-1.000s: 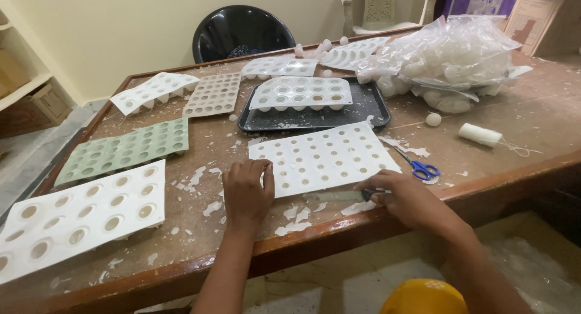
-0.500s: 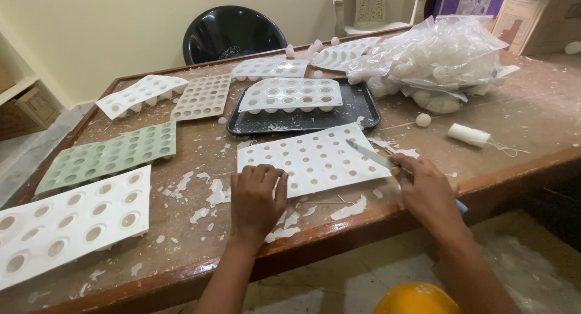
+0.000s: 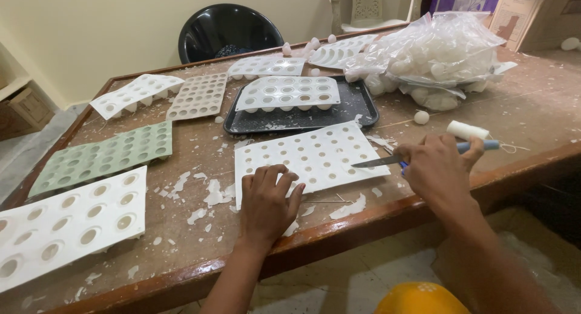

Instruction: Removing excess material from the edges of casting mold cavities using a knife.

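A flat white mould sheet with rows of round holes (image 3: 315, 153) lies near the table's front edge. My left hand (image 3: 267, 202) rests flat on its lower left corner, fingers spread. My right hand (image 3: 437, 169) is closed around blue-handled scissors (image 3: 423, 155) whose blades point left over the sheet's right edge. White flakes (image 3: 206, 193) are scattered around the sheet.
A black tray (image 3: 363, 108) carries another white mould. Green (image 3: 103, 157) and white moulds (image 3: 66, 223) lie at the left, more at the back. A plastic bag of white balls (image 3: 436, 60), a white roll (image 3: 466, 130) and a loose ball (image 3: 422, 117) sit right. A black chair (image 3: 224, 26) stands behind.
My right hand has picked up the scissors from the table and brought the blades onto the sheet's right edge. My left hand stays on the sheet.
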